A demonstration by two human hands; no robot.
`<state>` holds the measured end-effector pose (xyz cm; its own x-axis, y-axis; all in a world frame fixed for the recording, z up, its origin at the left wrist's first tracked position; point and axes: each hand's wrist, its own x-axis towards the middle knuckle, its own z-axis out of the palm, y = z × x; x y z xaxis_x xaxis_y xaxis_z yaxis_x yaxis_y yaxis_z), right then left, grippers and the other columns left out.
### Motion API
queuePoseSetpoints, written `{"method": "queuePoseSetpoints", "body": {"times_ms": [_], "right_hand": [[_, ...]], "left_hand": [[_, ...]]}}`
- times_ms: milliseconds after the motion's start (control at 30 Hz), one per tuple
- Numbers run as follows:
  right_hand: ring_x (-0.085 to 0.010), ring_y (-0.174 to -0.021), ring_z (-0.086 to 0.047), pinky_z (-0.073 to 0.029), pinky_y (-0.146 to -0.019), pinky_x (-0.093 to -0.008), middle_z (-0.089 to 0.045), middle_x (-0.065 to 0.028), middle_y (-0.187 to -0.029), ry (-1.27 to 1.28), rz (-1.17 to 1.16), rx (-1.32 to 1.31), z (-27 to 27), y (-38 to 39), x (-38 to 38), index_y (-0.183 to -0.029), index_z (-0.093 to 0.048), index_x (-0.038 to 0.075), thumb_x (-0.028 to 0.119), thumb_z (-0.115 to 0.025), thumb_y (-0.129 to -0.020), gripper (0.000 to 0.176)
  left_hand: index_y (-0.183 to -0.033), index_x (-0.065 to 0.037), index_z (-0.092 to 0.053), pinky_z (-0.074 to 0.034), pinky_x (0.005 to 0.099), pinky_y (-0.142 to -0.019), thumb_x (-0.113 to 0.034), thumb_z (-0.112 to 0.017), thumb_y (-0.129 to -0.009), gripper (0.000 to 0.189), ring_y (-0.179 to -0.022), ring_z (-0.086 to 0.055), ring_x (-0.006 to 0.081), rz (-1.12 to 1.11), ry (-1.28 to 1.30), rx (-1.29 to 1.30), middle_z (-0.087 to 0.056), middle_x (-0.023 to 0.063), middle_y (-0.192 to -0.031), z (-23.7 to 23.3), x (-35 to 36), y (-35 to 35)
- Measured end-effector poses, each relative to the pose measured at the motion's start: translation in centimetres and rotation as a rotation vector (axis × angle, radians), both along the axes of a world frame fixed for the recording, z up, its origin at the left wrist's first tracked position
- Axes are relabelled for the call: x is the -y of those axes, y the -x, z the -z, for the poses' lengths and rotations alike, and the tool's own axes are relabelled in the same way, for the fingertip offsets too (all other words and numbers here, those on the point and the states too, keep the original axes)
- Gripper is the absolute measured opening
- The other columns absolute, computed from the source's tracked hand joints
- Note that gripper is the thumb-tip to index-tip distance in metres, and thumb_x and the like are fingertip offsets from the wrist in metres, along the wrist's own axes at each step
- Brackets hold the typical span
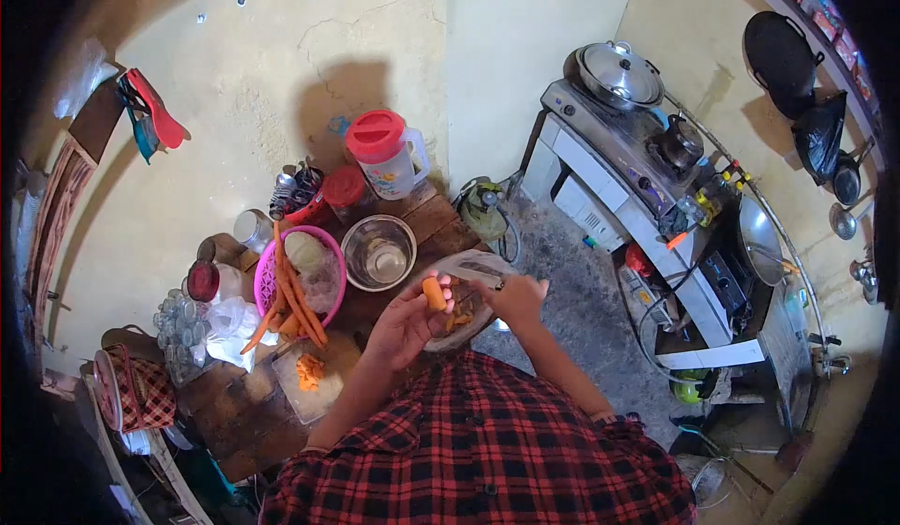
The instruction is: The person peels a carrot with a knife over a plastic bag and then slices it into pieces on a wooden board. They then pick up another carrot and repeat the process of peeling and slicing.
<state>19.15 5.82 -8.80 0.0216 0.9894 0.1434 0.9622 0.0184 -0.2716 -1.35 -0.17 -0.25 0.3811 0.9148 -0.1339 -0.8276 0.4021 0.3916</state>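
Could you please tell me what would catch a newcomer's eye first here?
Probably the bright pink basket on the wooden table, with long orange carrots poking over its edge. A red-lidded pitcher stands behind the metal bowl. Mid-picture, the left hand holds an orange piece near a knife.

Single view: from head, near above hands, facing forward-down.

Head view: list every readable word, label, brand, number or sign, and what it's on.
None can be read.
Packets, upper right: print too small and blurred.
Stove front: small marks, too blurred.
Pitcher: coloured pattern, no legible words.
Knife: no legible mark.
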Motion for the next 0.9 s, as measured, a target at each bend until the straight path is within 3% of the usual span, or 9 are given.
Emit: {"method": "queuePoseSetpoints", "body": {"times_ms": [33, 100, 133, 200, 233, 367, 900], "right_hand": [[-0.0307, -0.058, -0.058, -0.034, -0.075, -0.0491, -0.061, -0.0128, -0.059, -0.001, 0.001, 0.001, -0.1, -0.3, -0.1, -0.065, -0.069, 0.005, 0.073, -0.048, -0.07, 0.071], [-0.0301, -0.051, -0.054, -0.04, -0.062, -0.0404, -0.055, -0.0115, -0.052, -0.172, -0.025, -0.326, -0.9, -0.9, -0.3, -0.057, -0.065, 0.008, 0.051, -0.052, -0.08, 0.051], [-0.0301, -0.051, -0.054, -0.04, -0.062, -0.0404, -0.055, -0.0115, -0.052, -0.171, -0.024, -0.325, -2.6, -0.9, -0.1, -0.057, -0.065, 0.008, 0.051, -0.052, -0.08, 0.051], [-0.0294, -0.046, -0.05, -0.037, -0.053, -0.0369, -0.049, -0.0088, -0.045, -0.283, -0.262, -0.531, -6.5, -1.1, 0.7, -0.048, -0.057, 0.009, 0.033, -0.057, -0.078, 0.038], [-0.0268, -0.044, -0.047, -0.035, -0.052, -0.036, -0.045, -0.0066, -0.044, -0.432, -0.345, -0.521, -7.8, -0.8, 1.2, -0.045, -0.049, 0.01, 0.025, -0.062, -0.069, 0.031], [-0.0239, -0.044, -0.043, -0.031, -0.051, -0.035, -0.042, -0.004, -0.043, -0.559, -0.462, -0.413, -10.7, -0.1, 2.2, -0.044, -0.046, 0.011, 0.026, -0.064, -0.061, 0.029], [-0.0217, -0.042, -0.043, -0.031, -0.052, -0.0335, -0.043, -0.002, -0.043, -0.648, -0.49, -0.423, -11.1, -0.6, 2.4, -0.046, -0.046, 0.012, 0.026, -0.064, -0.059, 0.026]], "left_hand": [[-0.129, -0.003, -0.038, -0.047, 0.0352, -0.093, -0.005, -0.051, -0.088, 0.043, -0.109, -0.051, 0.0243, -0.016, 0.005, -0.009, -0.049, 0.0128, -0.118, -0.1, 0.0, 0.0], [-0.129, -0.002, -0.037, -0.047, 0.0348, -0.093, -0.005, -0.051, -0.088, 0.044, -0.11, -0.051, 0.0244, -0.031, 0.011, -0.019, -0.049, 0.0131, -0.117, -0.4, 0.0, -0.1], [-0.129, -0.002, -0.037, -0.047, 0.0346, -0.093, -0.005, -0.051, -0.088, 0.044, -0.109, -0.052, 0.0246, -0.036, 0.002, -0.067, -0.05, 0.0136, -0.116, -0.7, -0.1, -0.2], [-0.13, -0.002, -0.037, -0.047, 0.0344, -0.094, -0.005, -0.051, -0.088, 0.044, -0.108, -0.052, 0.0247, -0.035, -0.004, -0.116, -0.051, 0.014, -0.115, -1.3, -0.2, -0.5], [-0.129, -0.002, -0.039, -0.047, 0.0342, -0.093, -0.005, -0.051, -0.087, 0.043, -0.107, -0.054, 0.0242, -0.038, -0.007, -0.149, -0.052, 0.0136, -0.115, -1.6, -0.2, -0.6], [-0.127, -0.001, -0.043, -0.047, 0.0342, -0.092, -0.002, -0.052, -0.086, 0.042, -0.103, -0.057, 0.0221, -0.069, -0.037, -0.25, -0.055, 0.0124, -0.116, -2.3, -0.2, -1.3], [-0.124, 0.001, -0.048, -0.047, 0.034, -0.091, 0.001, -0.056, -0.084, 0.041, -0.103, -0.058, 0.0211, -0.131, -0.174, -0.402, -0.058, 0.0125, -0.114, -3.2, 0.4, -2.1]]}}
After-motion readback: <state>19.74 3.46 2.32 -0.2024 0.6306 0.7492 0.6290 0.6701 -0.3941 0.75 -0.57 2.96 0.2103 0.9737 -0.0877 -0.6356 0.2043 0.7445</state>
